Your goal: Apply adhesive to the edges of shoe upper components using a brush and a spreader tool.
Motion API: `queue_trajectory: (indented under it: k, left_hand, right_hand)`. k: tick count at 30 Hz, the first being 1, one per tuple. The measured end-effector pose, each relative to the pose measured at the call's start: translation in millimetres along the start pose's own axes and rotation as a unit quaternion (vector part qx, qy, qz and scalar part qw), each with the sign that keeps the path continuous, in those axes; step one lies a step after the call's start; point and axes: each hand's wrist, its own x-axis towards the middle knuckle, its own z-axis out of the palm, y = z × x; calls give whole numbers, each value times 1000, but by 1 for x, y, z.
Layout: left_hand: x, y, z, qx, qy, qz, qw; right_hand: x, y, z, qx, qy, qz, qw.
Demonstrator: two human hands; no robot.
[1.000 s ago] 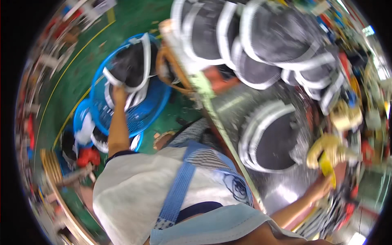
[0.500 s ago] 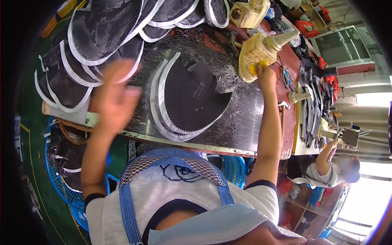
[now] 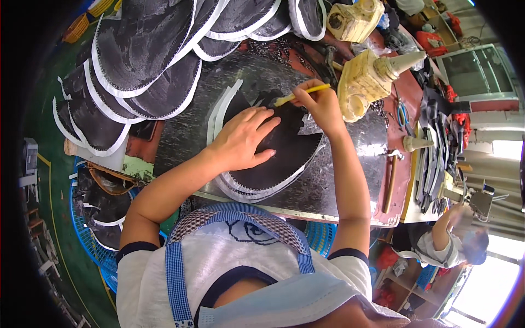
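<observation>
Black piece (image 3: pixel 290 152), under fingers of left hand (image 3: pixel 242 136), brush (image 3: pixel 320 87) in right hand (image 3: pixel 321 107)

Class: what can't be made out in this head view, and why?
Head view:
White-edged black piece: partly under the left hand.
Large black piece, upper left: cut off by top edge.
Blue basket right of apron: mostly hidden by tabletop.
Co-worker's hand: grip too small to read.

A bright window (image 3: pixel 484 281) lit the workroom on your right.
Green floor (image 3: pixel 61 177), marked with a yellow line (image 3: pixel 50 188), spread to your left, and a dark, shiny bench (image 3: pixel 314 188) stood before you. On your right were open shelves (image 3: pixel 398 280), pale pleated curtains (image 3: pixel 495 177) and a light-framed glass panel (image 3: pixel 476 68).
</observation>
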Motion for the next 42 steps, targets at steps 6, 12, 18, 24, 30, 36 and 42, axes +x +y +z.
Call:
queue_trajectory:
  k: [6, 12, 18, 24, 30, 36, 42]
  left_hand:
    - [0, 0, 1, -4, 2, -15, 1000]
    - [2, 0, 0, -6, 5, -5, 1000]
    - [1, 0, 0, -7, 6, 2, 1000]
    - [0, 1, 1, 1, 1, -9, 1000]
    - [-2, 0, 2, 8, 30, -2, 1000]
    - [-1, 4, -2, -13, 28, -12, 999]
    - [-5, 0, 1, -15, 67, -4, 998]
  right_hand:
    - [31, -4, 11, 1, 26, -15, 1000]
    - [25, 1, 6, 78, 64, -50, 994]
    - [-36, 43, -48, -34, 150, 155, 976]
    - [-30, 25, -26, 141, 205, 61, 967]
    - [-36, 34, -55, 24, 203, 122, 971]
    - [-8, 16, -23, 69, 61, 38, 995]
    - [-5, -2, -41, 75, 48, 68, 994]
